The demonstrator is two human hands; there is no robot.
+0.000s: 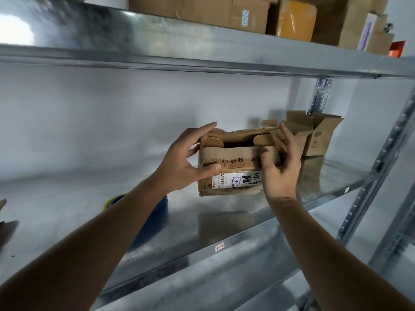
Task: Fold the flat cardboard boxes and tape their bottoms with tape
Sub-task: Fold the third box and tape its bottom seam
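A small brown cardboard box (233,162) with a white shipping label stands on the metal shelf (67,212), its top flaps partly folded in. My left hand (186,160) grips its left end, thumb on the front face and fingers reaching over the top edge. My right hand (280,164) holds the right end, thumb pressing the front flap and fingers along the right side. A roll of tape (119,199) with a blue and yellow rim lies on the shelf to the left, mostly hidden behind my left forearm.
A second open cardboard box (314,135) stands behind to the right, close to the shelf upright (363,198). The upper shelf (202,46) carries several boxes and parcels. Cardboard edges (4,223) show at the far left.
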